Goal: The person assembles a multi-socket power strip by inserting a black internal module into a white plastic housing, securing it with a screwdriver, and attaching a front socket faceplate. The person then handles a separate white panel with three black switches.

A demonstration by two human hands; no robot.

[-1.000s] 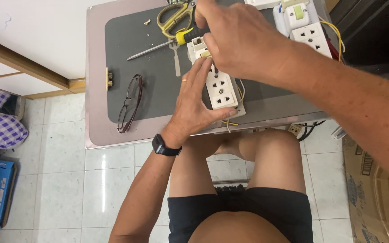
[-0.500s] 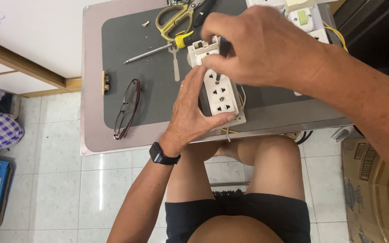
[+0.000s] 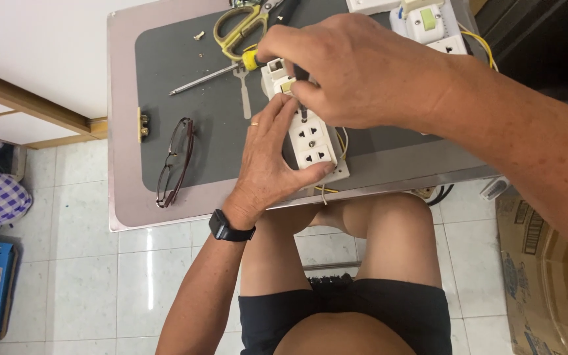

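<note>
The left hand (image 3: 267,164) clamps a white multi-socket power strip (image 3: 310,141) against the table, fingers curled along its left side and the thumb hooked under its near end, so the strip is pinched between them. The right hand (image 3: 356,69) closes from above around a dark tool handle; its tip (image 3: 303,113) stands upright on the strip's face, just beyond the two sockets that show. How the fingers sit on the handle is hidden by the back of the hand.

The strip lies lengthwise toward the person, its near end reaching the front edge of the small grey-topped table (image 3: 123,197). Thin yellow and white wires (image 3: 341,141) loop out at its right side and droop over that edge, above the person's bare knees. A loose white socket part (image 3: 275,71) touches the strip's far end.

Left of the hands the dark mat (image 3: 218,144) is mostly open. A pair of eyeglasses (image 3: 175,161) lies folded near the front left, well apart from the strip, and a small brass piece (image 3: 143,125) sits at the mat's left border. Farther back lie a yellow-handled screwdriver (image 3: 212,75), yellow-handled scissors (image 3: 241,26), and a few loose screws (image 3: 198,36). At the far right corner, another white socket assembly (image 3: 428,23) with a yellow wire crowds the table's edge, leaving little room beside the right wrist.
</note>
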